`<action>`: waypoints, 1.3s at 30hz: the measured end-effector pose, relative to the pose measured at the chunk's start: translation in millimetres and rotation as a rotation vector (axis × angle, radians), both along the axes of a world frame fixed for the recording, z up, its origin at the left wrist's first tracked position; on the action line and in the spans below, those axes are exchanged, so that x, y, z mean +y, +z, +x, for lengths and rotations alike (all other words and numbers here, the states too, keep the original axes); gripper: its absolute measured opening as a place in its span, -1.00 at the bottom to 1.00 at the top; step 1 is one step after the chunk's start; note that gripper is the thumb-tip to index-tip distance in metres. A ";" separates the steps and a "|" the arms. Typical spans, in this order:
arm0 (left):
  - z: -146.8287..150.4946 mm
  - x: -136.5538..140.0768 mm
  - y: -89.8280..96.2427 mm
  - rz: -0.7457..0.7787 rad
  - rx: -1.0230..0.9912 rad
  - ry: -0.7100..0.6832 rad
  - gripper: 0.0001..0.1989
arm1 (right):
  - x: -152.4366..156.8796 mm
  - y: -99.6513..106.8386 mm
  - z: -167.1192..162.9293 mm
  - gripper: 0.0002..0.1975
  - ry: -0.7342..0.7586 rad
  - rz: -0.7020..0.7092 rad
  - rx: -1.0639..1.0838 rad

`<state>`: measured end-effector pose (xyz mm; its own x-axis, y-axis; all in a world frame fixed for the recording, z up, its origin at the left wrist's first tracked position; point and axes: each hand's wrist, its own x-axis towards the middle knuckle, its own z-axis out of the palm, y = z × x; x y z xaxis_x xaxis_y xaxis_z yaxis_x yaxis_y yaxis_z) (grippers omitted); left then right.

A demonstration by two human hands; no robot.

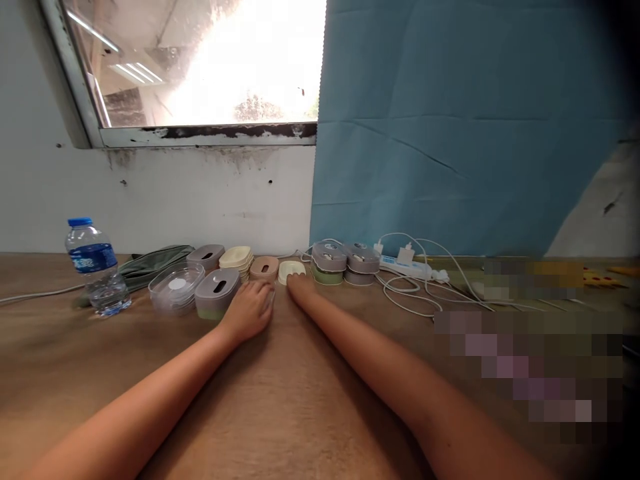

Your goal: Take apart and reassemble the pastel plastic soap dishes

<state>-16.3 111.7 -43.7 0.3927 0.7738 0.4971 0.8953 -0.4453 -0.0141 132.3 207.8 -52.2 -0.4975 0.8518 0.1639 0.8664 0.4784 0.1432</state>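
Cream lid (pixel 291 269) sits under your right hand (pixel 303 287), fingertips resting flat, not gripping; your left hand (pixel 249 310) lies loose-fingered by the pink container (pixel 264 267), steadying nothing.

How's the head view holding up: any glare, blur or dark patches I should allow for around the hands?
Head view: the window is blown out white; the right edge and corner fall into dark vignette; blocky pixelation covers a patch of table at right; lines bow from wide-angle distortion. The left hand, right hand and small containers are evenly lit, slightly soft.
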 end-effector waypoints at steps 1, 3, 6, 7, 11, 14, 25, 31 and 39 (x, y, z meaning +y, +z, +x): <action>-3.8 -11.8 -4.2 0.032 0.008 -0.041 -0.63 | 2.1 -0.9 -1.6 -0.71 -0.036 0.013 -0.004; -11.5 -28.8 -11.6 0.068 0.014 -0.080 -0.56 | 5.6 -2.4 -4.9 -0.72 -0.104 0.034 -0.012; -21.4 -37.0 -16.8 0.059 -0.005 -0.053 -0.58 | 9.7 -3.9 -9.3 -0.72 -0.144 0.043 -0.023; -24.1 -36.5 -16.8 0.039 -0.014 -0.040 -0.60 | 10.8 -4.4 -10.6 -0.72 -0.149 0.043 -0.026; -32.9 -29.9 -12.9 -0.075 -0.044 -0.025 -0.64 | 12.7 -7.0 -15.3 -0.72 -0.148 0.052 -0.028; -37.3 -26.2 -11.7 -0.113 -0.064 -0.040 -0.66 | 9.7 -8.6 -18.5 -0.72 -0.137 0.110 -0.012; -38.0 -16.5 -17.2 -0.035 0.000 -0.079 -0.69 | 13.8 26.5 31.8 -0.46 -0.153 0.416 0.062; -36.6 -20.9 -14.1 0.027 0.017 -0.096 -0.66 | 28.6 33.7 65.2 -0.27 -0.395 0.361 0.115; -34.4 -36.5 -3.5 0.259 0.021 -0.102 -0.65 | 15.6 38.1 64.6 -0.54 -0.225 0.383 0.074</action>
<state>-50.7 75.2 -47.2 0.4745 0.5779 0.6640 0.8442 -0.5125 -0.1572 197.0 223.4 -14.1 -0.2816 0.8083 0.5171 0.9574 0.2011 0.2070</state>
